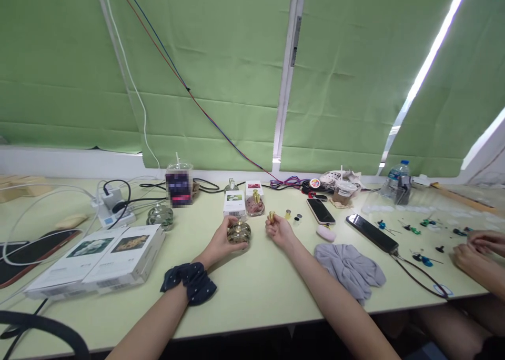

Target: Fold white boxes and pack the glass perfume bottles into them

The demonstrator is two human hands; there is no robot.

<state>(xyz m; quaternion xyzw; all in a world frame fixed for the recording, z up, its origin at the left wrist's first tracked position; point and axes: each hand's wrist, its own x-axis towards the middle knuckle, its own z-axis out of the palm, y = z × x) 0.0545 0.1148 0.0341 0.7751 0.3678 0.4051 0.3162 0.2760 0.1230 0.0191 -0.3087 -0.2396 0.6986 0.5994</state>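
Note:
My left hand (219, 246) is wrapped around a round, smoky glass bottle (239, 235) with a narrow gold neck, holding it upright close to the table. To its right, my right hand (283, 233) pinches a small gold cap (271, 216) between the fingertips, apart from the bottle. Just behind stand a pinkish glass bottle (255, 207) topped with gold and a small white box (234, 202). Another small gold piece (288, 213) lies right of my right hand, beside small dark and silvery round pieces (298, 217).
White boxes (98, 257) and another glass bottle (160, 216) occupy the left, near a power strip (114, 215) with cables. Phones (373, 232), a grey scrunchie (349, 270) and drink cups (344, 191) sit rightward. Another person's hands (479, 255) work among small parts at far right.

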